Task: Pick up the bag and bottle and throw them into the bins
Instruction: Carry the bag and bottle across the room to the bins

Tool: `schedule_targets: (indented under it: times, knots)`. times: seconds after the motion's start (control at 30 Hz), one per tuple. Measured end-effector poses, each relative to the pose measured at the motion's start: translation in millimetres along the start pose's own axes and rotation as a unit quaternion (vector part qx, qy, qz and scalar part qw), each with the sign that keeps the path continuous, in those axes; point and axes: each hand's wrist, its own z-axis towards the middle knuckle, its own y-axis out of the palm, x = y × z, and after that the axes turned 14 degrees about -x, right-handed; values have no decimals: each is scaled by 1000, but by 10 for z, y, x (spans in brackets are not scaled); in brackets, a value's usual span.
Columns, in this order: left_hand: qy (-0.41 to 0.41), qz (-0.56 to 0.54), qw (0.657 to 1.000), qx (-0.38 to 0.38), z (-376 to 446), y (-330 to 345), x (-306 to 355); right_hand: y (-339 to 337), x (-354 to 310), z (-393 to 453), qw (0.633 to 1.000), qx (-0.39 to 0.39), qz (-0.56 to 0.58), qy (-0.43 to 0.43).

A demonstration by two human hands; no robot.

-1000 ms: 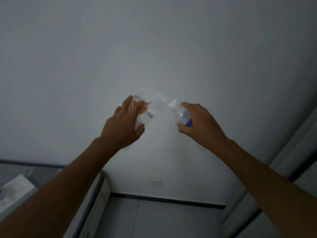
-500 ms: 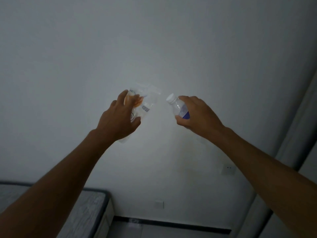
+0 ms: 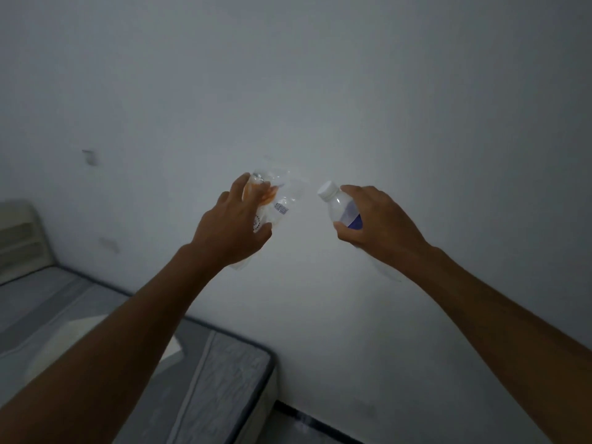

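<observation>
My left hand [image 3: 230, 230] is raised in front of a white wall and grips a crumpled clear plastic bag [image 3: 282, 195] with orange print and a small barcode label. My right hand [image 3: 381, 224] is held up beside it and closes around a clear plastic bottle [image 3: 341, 208] with a white cap and a blue label. The bottle tilts with its cap toward the bag. A small gap separates bag and bottle. No bin is in view.
A grey mattress [image 3: 221, 379] lies at the lower left against the wall, with a white pillow [image 3: 77, 334] on it and a pale headboard [image 3: 19, 235] at the far left. A strip of floor [image 3: 288, 427] shows beside the mattress.
The view has swung left: the curtain at the right is gone and the mattress, pillow and headboard have come into sight. Both hands keep their grip and stay raised side by side.
</observation>
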Motion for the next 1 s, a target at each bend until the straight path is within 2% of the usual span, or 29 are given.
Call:
schedule_targets:
  times: [0.23,0.4,0.67,1.0]
  knots:
    - [-151,79,985,27,-1071,-705,-539,362,-972,363,982,-28,84,-164]
    - [-277,152,948,24,-2240,-1270,-644,594,-1960,323,940,-68,154,-296]
    - [-451,262,852,45,-4098,-2364,-330,623,-3713,-314,841,-101,250,-469]
    - [-576,336,741,74,-6366,-3445,193,470,-5771,-1645,727,-135,316,-595]
